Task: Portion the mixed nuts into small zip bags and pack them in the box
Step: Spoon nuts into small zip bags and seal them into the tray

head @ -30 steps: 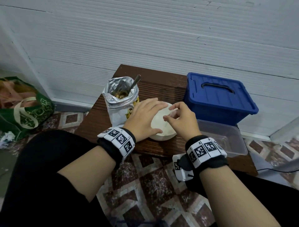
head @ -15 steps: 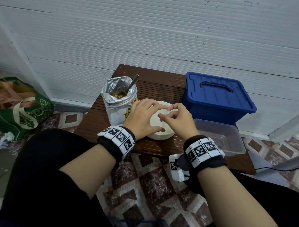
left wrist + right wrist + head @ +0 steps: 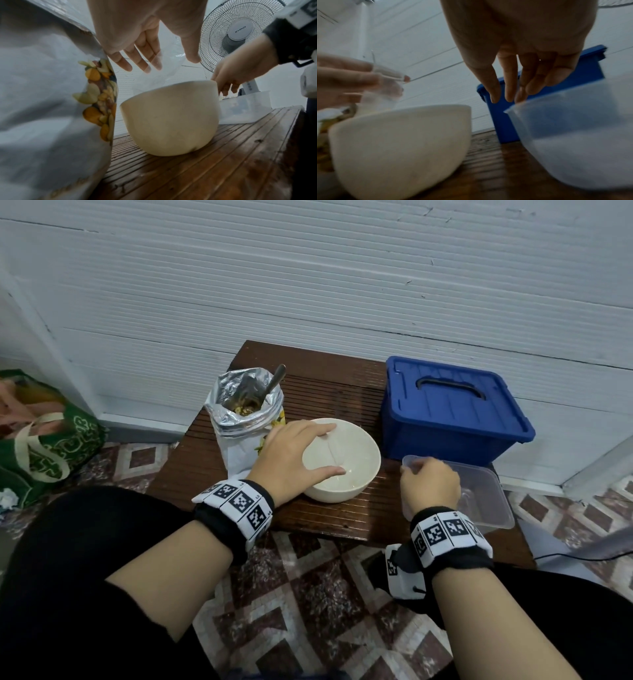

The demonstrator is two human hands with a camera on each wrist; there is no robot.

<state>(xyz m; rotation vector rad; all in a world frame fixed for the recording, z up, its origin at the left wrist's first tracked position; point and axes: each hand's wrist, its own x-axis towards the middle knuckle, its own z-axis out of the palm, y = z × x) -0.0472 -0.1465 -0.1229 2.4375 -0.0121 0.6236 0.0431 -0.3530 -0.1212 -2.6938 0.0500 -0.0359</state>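
A white bowl [image 3: 371, 451] stands in the middle of the low wooden table [image 3: 335, 392]. My left hand [image 3: 334, 450] is over it, holding a clear small zip bag [image 3: 159, 79] between spread fingers and thumb, the bag hanging into the bowl. An open foil bag of mixed nuts [image 3: 236, 419] with a spoon [image 3: 275, 378] in it stands just left of the bowl. My right hand [image 3: 416, 470] hovers with fingers hanging loosely at the near left corner of the clear plastic container [image 3: 486, 494]; nothing shows in it. A closed blue lidded box [image 3: 452, 412] sits behind that container.
The table backs onto a white panelled wall. A green shopping bag [image 3: 44, 446] lies on the tiled floor at left. A standing fan [image 3: 240, 31] is off to the right, with a cable on the floor. My legs flank the table's front edge.
My right hand has left the bowl and swung right to the clear container's corner. My left hand stays over the bowl, now alone with the zip bag.
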